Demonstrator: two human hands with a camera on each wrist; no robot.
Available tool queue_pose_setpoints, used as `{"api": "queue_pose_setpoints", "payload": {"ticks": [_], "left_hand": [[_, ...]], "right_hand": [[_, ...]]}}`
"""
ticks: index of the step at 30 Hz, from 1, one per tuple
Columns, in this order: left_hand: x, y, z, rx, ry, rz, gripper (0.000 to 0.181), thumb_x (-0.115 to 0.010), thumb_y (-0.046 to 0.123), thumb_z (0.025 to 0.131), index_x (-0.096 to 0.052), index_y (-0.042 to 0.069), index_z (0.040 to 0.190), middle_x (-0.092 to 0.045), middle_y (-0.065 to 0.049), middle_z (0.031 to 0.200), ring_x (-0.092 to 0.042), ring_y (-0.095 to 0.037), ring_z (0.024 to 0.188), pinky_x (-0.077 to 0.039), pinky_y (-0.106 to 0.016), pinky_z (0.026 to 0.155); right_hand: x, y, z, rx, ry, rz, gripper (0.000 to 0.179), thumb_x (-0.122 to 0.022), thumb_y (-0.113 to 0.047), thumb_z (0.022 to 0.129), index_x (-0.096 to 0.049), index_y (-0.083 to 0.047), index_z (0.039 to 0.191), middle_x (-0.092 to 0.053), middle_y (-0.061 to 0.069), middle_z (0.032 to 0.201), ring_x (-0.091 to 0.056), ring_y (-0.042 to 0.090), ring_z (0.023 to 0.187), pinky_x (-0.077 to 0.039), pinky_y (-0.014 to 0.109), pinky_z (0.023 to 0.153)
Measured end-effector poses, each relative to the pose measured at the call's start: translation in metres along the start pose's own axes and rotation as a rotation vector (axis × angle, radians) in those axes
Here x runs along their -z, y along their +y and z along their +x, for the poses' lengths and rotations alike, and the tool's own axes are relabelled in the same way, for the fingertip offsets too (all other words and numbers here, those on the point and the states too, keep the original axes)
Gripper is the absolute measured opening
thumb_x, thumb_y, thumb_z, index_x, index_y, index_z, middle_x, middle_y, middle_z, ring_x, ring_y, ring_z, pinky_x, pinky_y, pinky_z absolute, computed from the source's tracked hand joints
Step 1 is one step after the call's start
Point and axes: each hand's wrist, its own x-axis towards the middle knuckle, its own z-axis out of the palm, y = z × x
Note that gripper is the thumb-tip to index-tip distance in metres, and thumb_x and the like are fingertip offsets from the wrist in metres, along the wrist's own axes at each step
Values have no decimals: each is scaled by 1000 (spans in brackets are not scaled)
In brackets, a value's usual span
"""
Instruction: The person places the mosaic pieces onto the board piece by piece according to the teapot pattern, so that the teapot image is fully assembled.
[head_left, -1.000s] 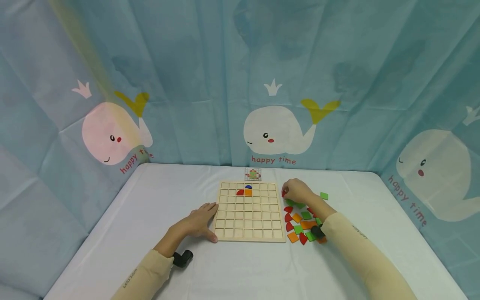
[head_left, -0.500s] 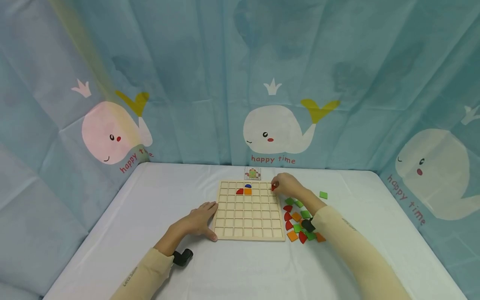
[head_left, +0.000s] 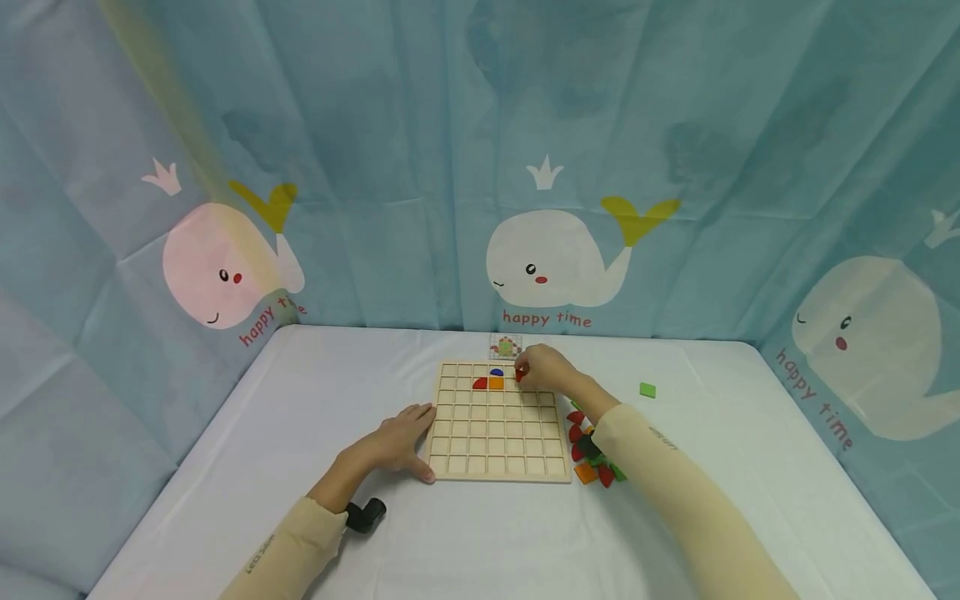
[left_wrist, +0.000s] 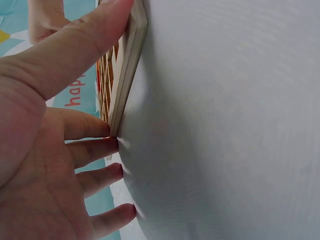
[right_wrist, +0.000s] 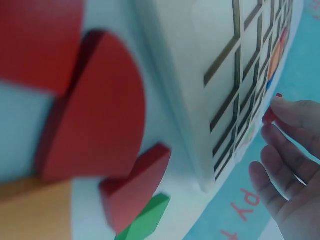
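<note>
A square wooden grid board [head_left: 498, 442] lies flat on the table. In its upper rows sit a blue half-round piece [head_left: 497, 372], a red quarter-round piece [head_left: 481, 383] and an orange square [head_left: 497, 384]. My right hand [head_left: 546, 369] pinches another red piece [right_wrist: 270, 116] between thumb and fingertips, just over the board's upper right part. At the board's left edge rests my left hand [head_left: 397, 442], fingers spread and straight; the left wrist view shows its thumb [left_wrist: 95, 37] against the board's corner and fingertips on the table.
Right of the board lie several loose red, green and orange pieces, such as an orange square [head_left: 585, 473], partly hidden by the right sleeve. A green square [head_left: 647, 390] lies apart. Behind the board is a small pattern card [head_left: 506, 347]; a whale-print curtain [head_left: 420, 250] hangs beyond.
My right hand has carried the red piece leftward from beside the loose pieces to over the board's upper right part. The left hand has stayed at the board's edge.
</note>
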Motion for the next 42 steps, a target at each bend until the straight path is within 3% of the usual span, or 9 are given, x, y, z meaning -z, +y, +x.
{"api": "queue_pose_setpoints", "payload": {"ticks": [9,27,35,42], "left_hand": [[-1,1,-1,0,1,-13,111,-89,38,66,-29,-1,151,-26,-19,160,-21,-39,149,-26,-64,114],[2,2,-2,0,2,5,111,-88,39,66,-28,-1,152,-26,-20,160,-20,-40,149,-25,-64,114],[2,2,-2,5,-6,-2,112,-88,39,66,-28,-1,152,-25,-20,160,-20,-40,149,-25,-63,114],[1,0,0,5,-3,-5,112,-88,39,66,-28,0,152,-25,-18,160,-20,-39,149,-25,-62,115]], "right_hand": [[-9,-10,6,60,-9,-34,18,-72,-9,84,-75,-5,102,-72,7,91,-61,17,80,-55,35,79],[-8,-16,7,45,-42,-35,19,-71,-9,86,-75,-5,104,-73,8,96,-64,20,87,-56,37,84],[-10,-15,7,46,-40,-46,17,-71,-10,86,-75,-6,102,-74,7,96,-65,19,85,-56,35,81],[0,-9,-3,28,-12,16,22,-68,-12,89,-73,-2,108,-71,10,101,-64,21,90,-55,38,85]]}}
